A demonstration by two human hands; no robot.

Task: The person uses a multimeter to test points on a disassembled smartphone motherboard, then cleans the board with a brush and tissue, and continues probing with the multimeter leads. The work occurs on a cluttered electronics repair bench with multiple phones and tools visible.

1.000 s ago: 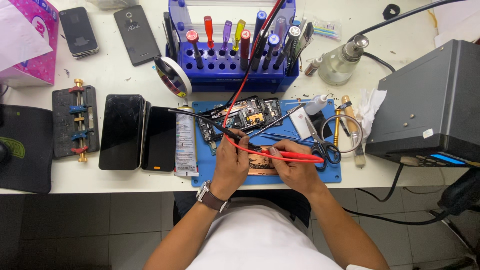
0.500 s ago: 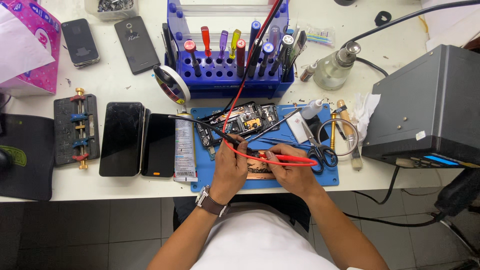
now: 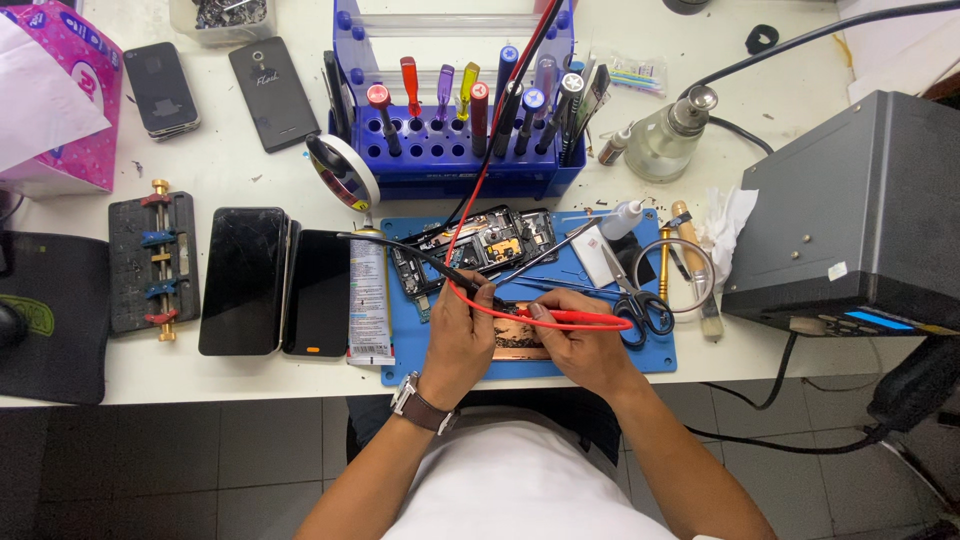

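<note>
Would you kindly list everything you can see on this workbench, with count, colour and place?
work mat: one, blue, front centre
opened phone: one, black, on mat
copper-coloured part: one, between the hands
red probe: one, right hand
black probe: one, left hand
scissors: one, black, mat's right
tool rack: one, blue, behind mat
phones: four, dark, left side
glue tube: one, pale, left of mat
metal box: one, dark grey, right
glass bottle: one, clear
left hand: with wristwatch
right hand
</note>
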